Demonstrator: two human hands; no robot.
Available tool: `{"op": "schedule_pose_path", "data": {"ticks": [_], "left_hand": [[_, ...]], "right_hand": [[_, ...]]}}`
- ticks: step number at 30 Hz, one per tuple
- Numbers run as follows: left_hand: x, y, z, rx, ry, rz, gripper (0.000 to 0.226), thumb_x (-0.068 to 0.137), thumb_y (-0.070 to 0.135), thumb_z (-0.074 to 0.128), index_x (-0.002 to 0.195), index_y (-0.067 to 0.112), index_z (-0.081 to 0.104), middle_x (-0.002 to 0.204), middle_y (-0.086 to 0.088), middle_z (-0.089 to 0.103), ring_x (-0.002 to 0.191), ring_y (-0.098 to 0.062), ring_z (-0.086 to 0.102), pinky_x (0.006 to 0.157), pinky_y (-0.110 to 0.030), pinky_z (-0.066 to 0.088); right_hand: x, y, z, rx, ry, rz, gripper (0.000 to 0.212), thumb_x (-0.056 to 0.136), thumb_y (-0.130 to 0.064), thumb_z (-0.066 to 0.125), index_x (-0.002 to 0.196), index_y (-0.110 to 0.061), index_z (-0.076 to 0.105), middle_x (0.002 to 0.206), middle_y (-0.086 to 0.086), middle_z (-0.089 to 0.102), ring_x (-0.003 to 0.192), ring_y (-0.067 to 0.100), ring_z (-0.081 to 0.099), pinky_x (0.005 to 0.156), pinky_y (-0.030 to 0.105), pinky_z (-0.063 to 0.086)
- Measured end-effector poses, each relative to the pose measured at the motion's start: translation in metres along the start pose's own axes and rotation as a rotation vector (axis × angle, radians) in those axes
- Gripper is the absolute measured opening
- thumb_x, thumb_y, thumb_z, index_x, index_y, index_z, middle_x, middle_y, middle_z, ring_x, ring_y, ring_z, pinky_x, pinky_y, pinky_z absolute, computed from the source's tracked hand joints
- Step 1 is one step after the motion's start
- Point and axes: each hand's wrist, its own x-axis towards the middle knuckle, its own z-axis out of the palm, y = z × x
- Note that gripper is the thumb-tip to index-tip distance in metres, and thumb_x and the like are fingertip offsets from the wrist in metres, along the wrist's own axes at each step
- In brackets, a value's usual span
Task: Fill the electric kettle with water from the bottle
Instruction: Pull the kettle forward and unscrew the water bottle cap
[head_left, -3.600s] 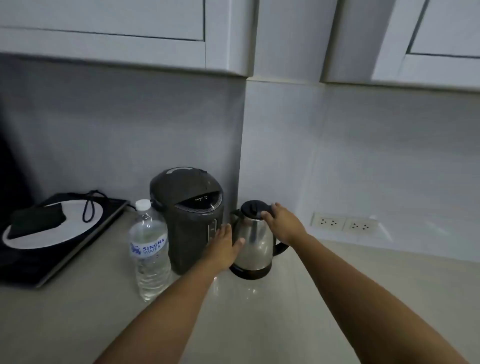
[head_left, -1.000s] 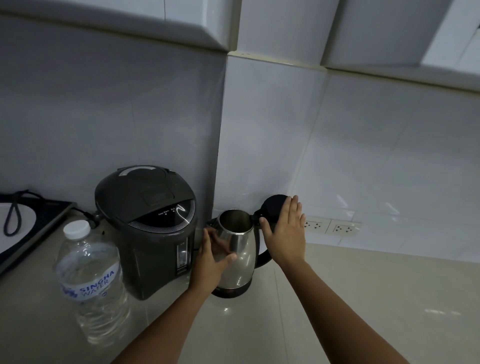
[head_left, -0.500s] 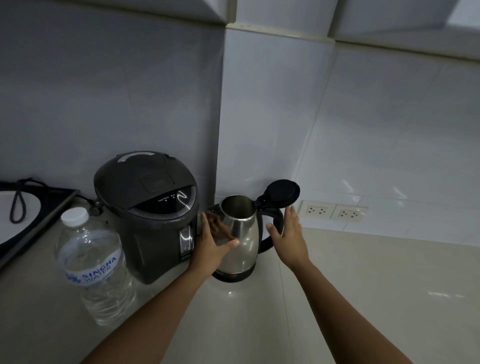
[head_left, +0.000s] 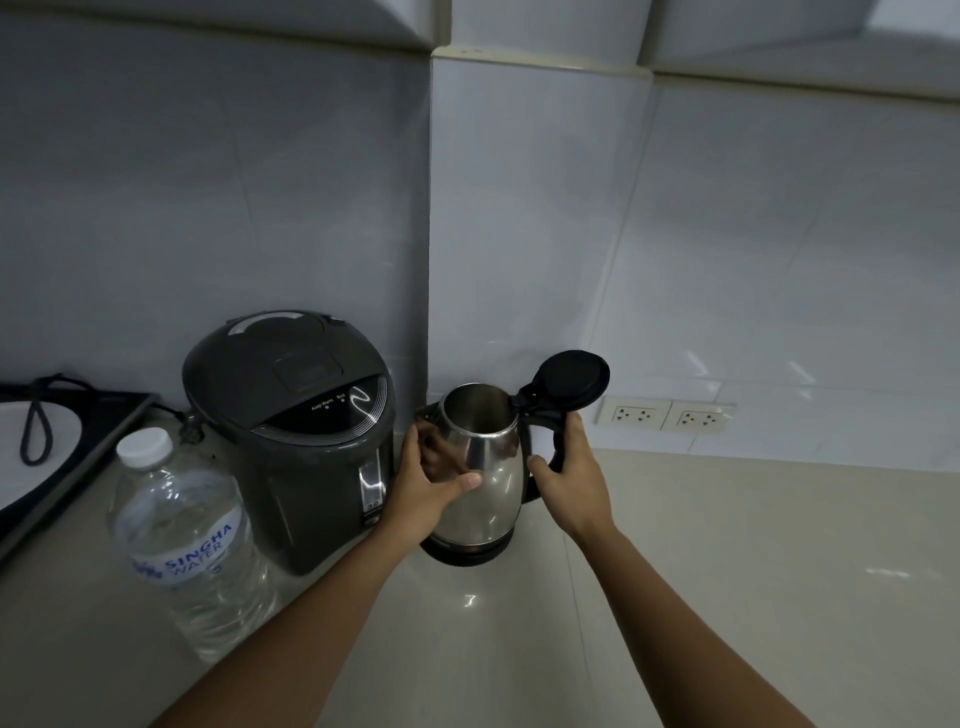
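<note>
A steel electric kettle (head_left: 493, 483) stands on its black base in the corner of the counter. Its black lid (head_left: 569, 382) is flipped up and back, so the mouth is uncovered. My left hand (head_left: 423, 491) wraps the kettle's left side, thumb across the front. My right hand (head_left: 571, 478) curls around the black handle on the right. A clear plastic water bottle (head_left: 184, 535) with a white cap and blue label stands upright at the left front, apart from both hands.
A dark grey hot-water dispenser (head_left: 296, 431) stands between bottle and kettle, close to my left hand. An induction hob (head_left: 78, 452) with a coiled cord lies at the far left. Two wall sockets (head_left: 667, 415) sit behind the kettle. The pale counter (head_left: 753, 571) stretches right.
The kettle lid went from closed to flipped up. My right hand dropped from the lid and closed around the handle. My left hand stayed on the kettle body.
</note>
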Motion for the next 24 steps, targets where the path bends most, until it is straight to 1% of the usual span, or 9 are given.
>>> {"op": "schedule_pose_path", "data": {"ticks": [2, 5, 8, 10, 13, 16, 18, 20, 24], "left_hand": [[-0.009, 0.005, 0.001, -0.022, 0.007, 0.024, 0.101, 0.069, 0.026, 0.085, 0.148, 0.028, 0.022, 0.133, 0.010, 0.046, 0.123, -0.011, 0.044, 0.097, -0.031, 0.038], [-0.028, 0.010, 0.002, -0.024, 0.016, 0.053, 0.103, 0.066, 0.029, 0.087, 0.148, 0.028, 0.024, 0.134, 0.009, 0.052, 0.125, -0.013, 0.049, 0.101, -0.032, 0.041], [-0.055, 0.014, 0.007, -0.038, 0.014, 0.065, 0.111, 0.061, 0.036, 0.088, 0.149, 0.030, 0.021, 0.137, 0.009, 0.052, 0.127, -0.013, 0.049, 0.108, -0.039, 0.041], [-0.073, 0.013, 0.011, -0.058, 0.018, 0.069, 0.109, 0.058, 0.038, 0.089, 0.147, 0.030, 0.026, 0.133, 0.011, 0.055, 0.124, -0.011, 0.053, 0.107, -0.038, 0.043], [-0.103, 0.008, 0.015, -0.051, 0.050, 0.073, 0.093, 0.063, 0.026, 0.088, 0.140, 0.029, 0.035, 0.121, 0.016, 0.058, 0.114, -0.005, 0.057, 0.098, -0.026, 0.044], [-0.133, 0.003, 0.020, -0.028, 0.075, 0.065, 0.079, 0.068, 0.020, 0.086, 0.125, 0.037, 0.035, 0.108, 0.029, 0.053, 0.099, 0.013, 0.052, 0.084, -0.012, 0.041], [-0.149, -0.001, 0.022, -0.036, 0.091, 0.047, 0.085, 0.069, 0.018, 0.085, 0.133, 0.036, 0.032, 0.111, 0.028, 0.050, 0.098, 0.009, 0.052, 0.081, -0.010, 0.038], [-0.163, -0.007, 0.023, -0.029, 0.097, 0.018, 0.094, 0.069, 0.018, 0.085, 0.144, 0.027, 0.029, 0.117, 0.023, 0.049, 0.105, 0.002, 0.050, 0.082, -0.010, 0.037], [-0.179, -0.025, 0.026, -0.028, 0.094, -0.011, 0.092, 0.068, 0.014, 0.085, 0.143, 0.025, 0.032, 0.107, 0.031, 0.051, 0.101, 0.010, 0.053, 0.075, -0.003, 0.041]], "right_hand": [[-0.009, -0.005, -0.007, -0.007, 0.003, -0.003, 0.064, 0.081, -0.026, 0.057, 0.136, -0.048, 0.032, 0.127, -0.023, 0.057, 0.091, 0.008, 0.050, 0.075, 0.034, 0.050], [-0.028, -0.012, -0.022, -0.025, 0.030, -0.013, 0.063, 0.082, -0.029, 0.056, 0.136, -0.049, 0.031, 0.120, -0.021, 0.059, 0.093, 0.008, 0.051, 0.072, 0.030, 0.044], [-0.050, -0.018, -0.035, -0.019, 0.045, -0.028, 0.064, 0.081, -0.035, 0.056, 0.137, -0.050, 0.030, 0.133, -0.023, 0.056, 0.090, 0.011, 0.051, 0.076, 0.036, 0.051], [-0.066, -0.020, -0.041, -0.015, 0.051, -0.034, 0.063, 0.082, -0.035, 0.057, 0.137, -0.050, 0.030, 0.136, -0.024, 0.053, 0.101, 0.014, 0.059, 0.081, 0.042, 0.055], [-0.092, -0.018, -0.047, -0.018, 0.043, -0.035, 0.063, 0.083, -0.036, 0.058, 0.138, -0.048, 0.030, 0.138, -0.024, 0.051, 0.121, 0.009, 0.056, 0.087, 0.042, 0.054], [-0.118, -0.013, -0.049, 0.003, 0.019, -0.028, 0.058, 0.085, -0.036, 0.060, 0.133, -0.053, 0.032, 0.136, -0.024, 0.051, 0.124, 0.000, 0.049, 0.090, 0.033, 0.049], [-0.132, -0.008, -0.048, 0.001, 0.009, -0.021, 0.058, 0.086, -0.038, 0.061, 0.134, -0.052, 0.031, 0.137, -0.024, 0.051, 0.124, -0.002, 0.046, 0.091, 0.029, 0.045], [-0.145, -0.003, -0.047, 0.004, 0.001, -0.014, 0.062, 0.086, -0.040, 0.063, 0.139, -0.044, 0.031, 0.137, -0.023, 0.051, 0.127, 0.000, 0.046, 0.092, 0.030, 0.046], [-0.166, 0.009, -0.038, -0.028, -0.016, 0.011, 0.076, 0.082, -0.053, 0.061, 0.147, -0.039, 0.023, 0.144, -0.017, 0.046, 0.135, 0.007, 0.043, 0.098, 0.042, 0.050]]}}
